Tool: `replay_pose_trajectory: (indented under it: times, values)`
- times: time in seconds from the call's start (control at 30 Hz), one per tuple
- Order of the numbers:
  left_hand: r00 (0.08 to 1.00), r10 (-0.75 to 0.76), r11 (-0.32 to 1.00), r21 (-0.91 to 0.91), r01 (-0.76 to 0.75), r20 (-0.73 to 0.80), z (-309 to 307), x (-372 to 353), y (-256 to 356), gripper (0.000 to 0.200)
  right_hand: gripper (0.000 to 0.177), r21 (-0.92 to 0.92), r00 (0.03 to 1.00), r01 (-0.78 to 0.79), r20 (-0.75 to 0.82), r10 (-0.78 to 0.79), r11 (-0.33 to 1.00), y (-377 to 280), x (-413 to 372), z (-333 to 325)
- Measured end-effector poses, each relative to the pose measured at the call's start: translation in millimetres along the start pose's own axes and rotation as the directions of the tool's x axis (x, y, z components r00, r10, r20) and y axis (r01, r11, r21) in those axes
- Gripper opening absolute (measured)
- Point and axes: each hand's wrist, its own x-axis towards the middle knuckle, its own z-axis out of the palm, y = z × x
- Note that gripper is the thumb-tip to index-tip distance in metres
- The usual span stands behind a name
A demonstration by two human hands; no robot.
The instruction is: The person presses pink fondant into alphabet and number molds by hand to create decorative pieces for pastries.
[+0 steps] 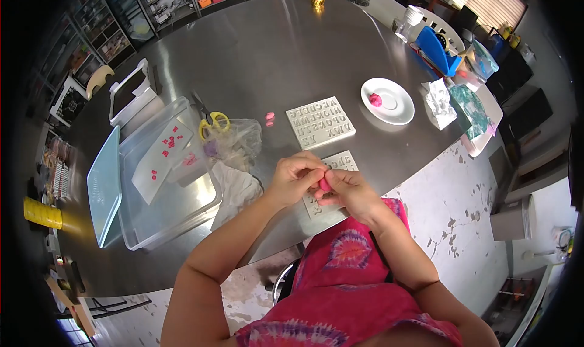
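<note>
As our left hand (294, 175) and right hand (351, 192) pinch a pink clay lump (325, 184) over the letter mould (342, 161), fingertips closed on it, it seems soft and light — best held gently by its sides.

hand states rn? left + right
Left hand: closed, pinching the pink clay.
Right hand: closed, pinching the same pink clay.
</note>
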Motion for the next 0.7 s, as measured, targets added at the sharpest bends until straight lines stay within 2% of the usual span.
replay_pose_trajectory:
  times: [0.07,0.17,0.23,0.3,0.33,0.37,0.4,0.47,0.57,0.63,0.7]
  values:
    - [0.999,-0.035,0.997,0.071,0.037,-0.032,2,-1,4,0.004,0.03,0.105,0.995,-0.012,-0.094,0.022,0.994,-2,-1,3]
    - [0.999,0.015,0.997,0.081,-0.012,-0.029,3,0,5,0.004,0.028,0.074,0.996,0.042,-0.088,-0.036,0.996,-4,-1,4]
    - [0.999,0.046,0.997,-0.062,-0.046,0.004,-1,-1,3,0.002,0.027,0.05,0.996,0.052,-0.079,-0.048,0.997,-5,0,5]
    - [0.997,0.053,0.991,-0.126,-0.045,0.055,-6,0,0,0.005,0.026,0.024,0.996,0.063,-0.069,-0.061,0.998,-5,1,5]
    - [0.992,0.06,0.981,-0.188,-0.039,0.108,-7,0,-1,0.008,0.024,-0.058,0.989,0.127,-0.069,-0.131,0.99,-5,0,5]
    - [0.992,0.062,0.981,-0.189,-0.041,0.107,-7,0,-3,0.008,0.022,-0.138,0.978,0.19,-0.064,-0.2,0.972,-4,0,6]
    - [0.993,0.058,0.978,-0.204,-0.036,0.104,-6,0,-3,0.008,0.022,-0.142,0.978,0.191,-0.063,-0.201,0.971,-3,-1,7]
    - [0.993,0.057,0.975,-0.218,-0.034,0.1,-6,0,-3,0.012,0.018,-0.304,0.938,0.269,-0.13,-0.32,0.914,-1,-1,9]
    - [0.993,0.025,0.991,-0.131,-0.01,0.117,-5,-1,0,0.015,0.014,-0.343,0.918,0.277,-0.183,-0.353,0.898,0,-4,15]
    - [0.992,0.015,0.976,-0.22,0.013,0.125,-4,-1,0,0.014,0.013,-0.272,0.925,0.29,-0.164,-0.341,0.918,2,-1,9]
    - [0.99,0.008,0.973,-0.229,0.025,0.142,-3,-1,-1,0.014,0.012,-0.204,0.932,0.299,-0.146,-0.331,0.932,1,-1,4]
